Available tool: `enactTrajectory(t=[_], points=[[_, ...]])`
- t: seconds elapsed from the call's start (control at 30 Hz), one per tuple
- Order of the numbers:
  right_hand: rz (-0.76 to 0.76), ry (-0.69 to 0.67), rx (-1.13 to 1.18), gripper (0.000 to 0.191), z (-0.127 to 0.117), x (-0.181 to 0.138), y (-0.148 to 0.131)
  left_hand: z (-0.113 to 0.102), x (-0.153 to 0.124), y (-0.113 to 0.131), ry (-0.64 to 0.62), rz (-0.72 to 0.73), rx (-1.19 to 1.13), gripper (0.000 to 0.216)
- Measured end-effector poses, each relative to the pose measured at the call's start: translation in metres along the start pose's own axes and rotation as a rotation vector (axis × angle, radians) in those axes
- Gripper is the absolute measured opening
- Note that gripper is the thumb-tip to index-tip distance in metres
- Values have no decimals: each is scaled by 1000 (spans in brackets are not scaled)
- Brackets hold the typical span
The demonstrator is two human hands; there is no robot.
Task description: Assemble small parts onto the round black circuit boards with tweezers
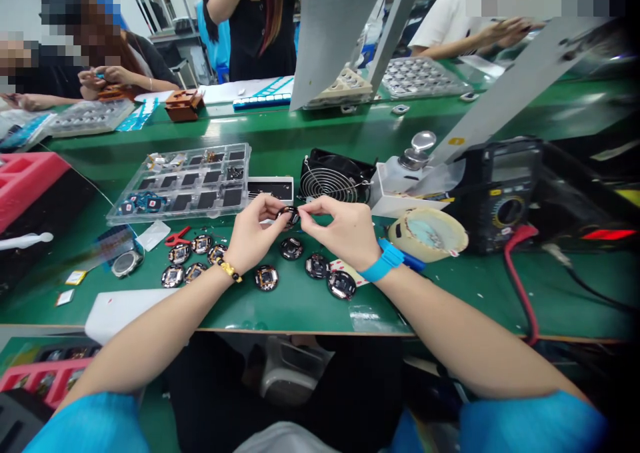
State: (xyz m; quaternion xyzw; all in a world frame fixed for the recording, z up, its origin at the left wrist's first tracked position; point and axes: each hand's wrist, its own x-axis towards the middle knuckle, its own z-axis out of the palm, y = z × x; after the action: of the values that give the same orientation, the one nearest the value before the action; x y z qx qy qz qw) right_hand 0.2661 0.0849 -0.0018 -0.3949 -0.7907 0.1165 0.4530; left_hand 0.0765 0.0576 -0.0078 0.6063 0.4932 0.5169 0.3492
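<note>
Both hands meet over the green table (pixel 300 300) and pinch one small round black part (pixel 291 214). My left hand (pixel 255 230), with a yellow bead bracelet, grips it from the left. My right hand (pixel 345 230), with a blue wristband, grips it from the right. Several similar round parts (pixel 266 278) lie on the table below the hands, some to the left (pixel 179 254) and some under my right wrist (pixel 341 284).
A clear compartment tray (pixel 185 181) lies behind left, with red scissors (pixel 177 236) near it. A small black fan (pixel 334 176), a tape roll (pixel 429 233) and a multimeter (pixel 500 196) with a red lead stand behind right. Other people work across the table.
</note>
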Motion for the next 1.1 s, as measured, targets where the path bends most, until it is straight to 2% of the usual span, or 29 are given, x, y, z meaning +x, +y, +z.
enactTrajectory(t=[0.1, 0.2, 0.27, 0.4, 0.5, 0.67, 0.87, 1.1], points=[[10, 51, -2, 10, 1, -1, -3, 0, 3, -2, -52, -102, -192, 32], [-15, 78, -17, 9, 1, -2, -3, 1, 4, -2, -67, -128, -234, 37], [-35, 85, -15, 8, 2, -2, -1, 1, 2, 0, -47, -76, -167, 33], [-57, 57, 1, 6, 4, -2, 2, -1, -4, 2, 45, 148, 172, 16], [-76, 18, -16, 12, 4, -1, 3, -3, -5, 2, 75, 237, 308, 12], [-137, -55, -186, 17, -1, 0, 3, -4, -4, 2, 91, 265, 402, 12], [-176, -55, -393, 23, -3, -1, -3, -2, -6, 1, 77, 298, 447, 12], [-136, -33, -420, 22, 0, -3, -9, 1, -10, 6, 122, 285, 455, 15]])
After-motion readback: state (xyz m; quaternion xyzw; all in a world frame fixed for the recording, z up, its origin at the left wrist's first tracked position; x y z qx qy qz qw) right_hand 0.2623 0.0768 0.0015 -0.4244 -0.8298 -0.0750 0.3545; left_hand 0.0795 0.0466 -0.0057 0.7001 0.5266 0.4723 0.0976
